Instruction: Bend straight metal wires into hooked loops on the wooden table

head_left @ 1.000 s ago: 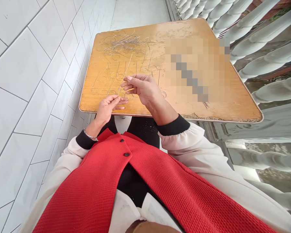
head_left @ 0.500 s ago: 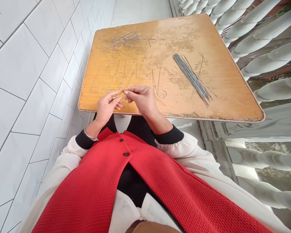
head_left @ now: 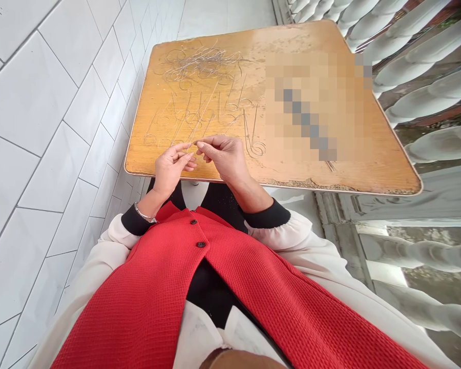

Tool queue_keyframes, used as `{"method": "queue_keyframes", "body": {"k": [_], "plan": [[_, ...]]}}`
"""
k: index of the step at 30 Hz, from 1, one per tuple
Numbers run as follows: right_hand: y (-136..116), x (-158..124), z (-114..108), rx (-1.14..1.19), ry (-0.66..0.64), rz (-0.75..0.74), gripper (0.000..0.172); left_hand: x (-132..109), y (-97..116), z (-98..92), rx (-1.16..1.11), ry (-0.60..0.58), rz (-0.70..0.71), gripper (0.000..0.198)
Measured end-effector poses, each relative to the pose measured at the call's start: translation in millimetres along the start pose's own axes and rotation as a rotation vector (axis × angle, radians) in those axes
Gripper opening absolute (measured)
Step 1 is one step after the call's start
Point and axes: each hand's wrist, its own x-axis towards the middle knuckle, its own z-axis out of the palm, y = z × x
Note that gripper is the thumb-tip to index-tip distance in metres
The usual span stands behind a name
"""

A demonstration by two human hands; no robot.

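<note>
Right hand [head_left: 225,156]: fingers narrow — pinching a thin wire [head_left: 202,115]
Left hand [head_left: 171,166]: fingers curled just beside it — grip I cannot tell
My feed, twelve o'clock: wire tangle [head_left: 202,64] on a wooden tabletop [head_left: 369,164]

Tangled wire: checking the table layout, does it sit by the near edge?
No, the tangled wire lies at the wooden table's far end, beyond the left hand and right hand.

Bright, even daylight from the balustrade [head_left: 418,77] side, faint shadows under the hands [head_left: 171,169] [head_left: 223,159], edges bowed, one pixelated patch [head_left: 311,107]
</note>
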Motion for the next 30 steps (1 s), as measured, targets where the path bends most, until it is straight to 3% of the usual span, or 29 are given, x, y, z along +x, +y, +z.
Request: {"method": "queue_keyframes", "body": {"k": [7, 12, 15, 19, 22, 26, 30], "plan": [[6, -3, -2, -0.022, 0.003, -0.042, 0.043, 0, -3, 0.4, -0.097, 0.02, 0.013, 0.02], [12, -6, -3, -0.004, -0.017, -0.051, 0.046, 1, 2, -1.2, -0.116, 0.057, -0.019, 0.017], [19, -6, -7, -0.016, -0.006, -0.031, 0.043, 13, 10, -20.2, -0.079, 0.114, -0.036, 0.016], [29, -2, -10, -0.092, -0.014, 0.025, 0.034, 45, 25, -62.3, 0.032, 0.238, -0.057, 0.013], [35, 1, -8, -0.152, -0.051, 0.053, 0.03, 69, 29, -82.3, 0.099, 0.262, -0.156, 0.012], [38, 3, -6, -0.192, -0.094, 0.088, 0.027, 85, 24, -83.6, 0.119, 0.232, -0.256, 0.013], [37, 5, -11, -0.217, -0.116, 0.112, 0.026, 80, 22, -81.4, 0.089, 0.219, -0.265, 0.013]]}}
